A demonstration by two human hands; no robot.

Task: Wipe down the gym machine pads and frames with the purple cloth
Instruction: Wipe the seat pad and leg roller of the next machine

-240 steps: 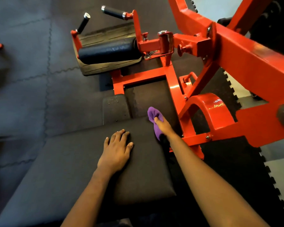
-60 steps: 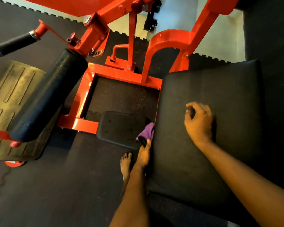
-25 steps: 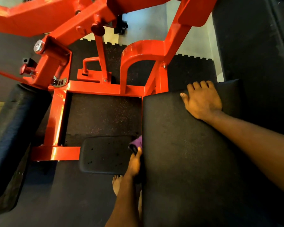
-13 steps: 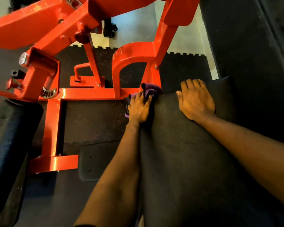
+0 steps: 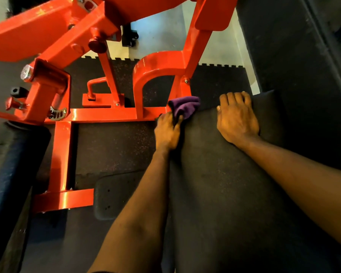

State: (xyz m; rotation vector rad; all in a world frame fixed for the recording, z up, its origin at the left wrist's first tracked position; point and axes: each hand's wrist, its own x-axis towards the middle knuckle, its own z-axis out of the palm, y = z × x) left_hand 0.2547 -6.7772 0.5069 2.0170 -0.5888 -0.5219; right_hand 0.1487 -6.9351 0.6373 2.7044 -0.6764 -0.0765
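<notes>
Purple cloth [image 5: 184,108], bunched in the gripping left hand [image 5: 167,133], sits at the seat pad's [image 5: 224,174] eleven-o'clock corner against the red frame [image 5: 110,115], while the right hand [image 5: 237,119] rests spread at one o'clock; wiping seems midway, with most of the frame likely left.

Left forearm [image 5: 142,213] and right forearm [image 5: 303,174] bare to the lower edge; left hand [image 5: 166,133] and right hand [image 5: 237,119] bare too, knuckles and tendons showing

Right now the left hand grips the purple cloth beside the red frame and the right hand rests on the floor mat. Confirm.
Wrong: in the head view the right hand rests on the black pad, not the floor mat. The left hand grips the purple cloth beside the red frame.
</notes>
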